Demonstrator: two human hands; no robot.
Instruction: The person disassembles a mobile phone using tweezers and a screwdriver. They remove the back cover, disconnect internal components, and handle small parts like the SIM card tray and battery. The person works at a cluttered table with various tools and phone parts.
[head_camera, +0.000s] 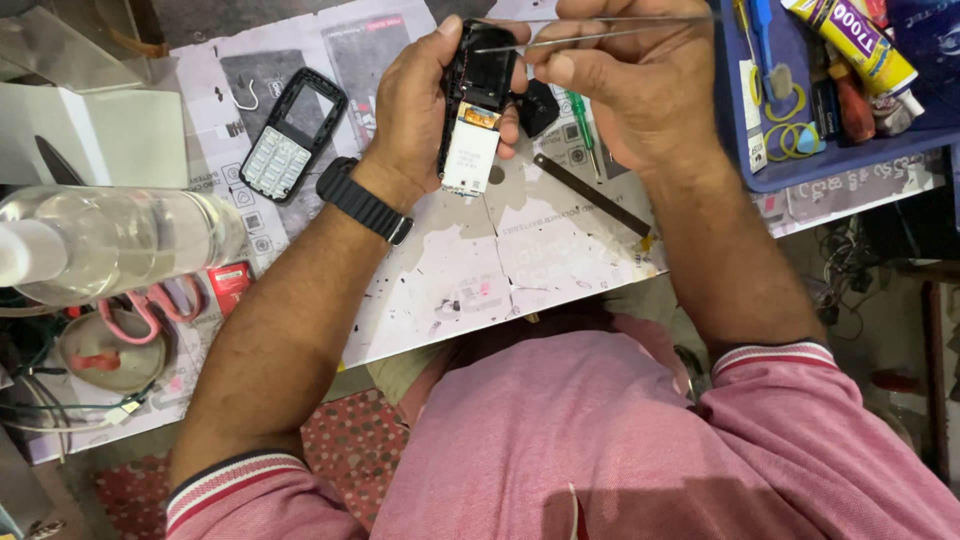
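We note an opened mobile phone body (472, 105), black, with its circuit board and a pale rectangular part exposed, held above the paper-covered bench (540, 250). Our left hand (425, 105) is closed around its left side, thumb and fingers wrapping the casing; a black watch (362, 200) sits on that wrist. Our right hand (625, 75) is closed on a pair of thin metal tweezers (590, 35), whose tips meet the top of the phone body.

Just below the right hand lie a green-handled screwdriver (582, 125) and a dark flat metal strip (592, 195), both on the paper. A small black part (538, 108) lies beside the phone, partly hidden by the fingers.

To the left, well apart, rests a black front cover with a grey keypad (292, 135).

Containers: a blue tray (830, 165) at far right holds a yellow glue tube (855, 45), yellow rings, a blue-handled tool and small dark items. A clear plastic bottle (120, 240) lies at the left, contents colourless. A white box (95, 135) stands behind it.

Edges: the bench's near edge runs just above our pink shirt; pink-handled scissors (150, 305) lie by the left edge. Bare paper lies between the forearms.
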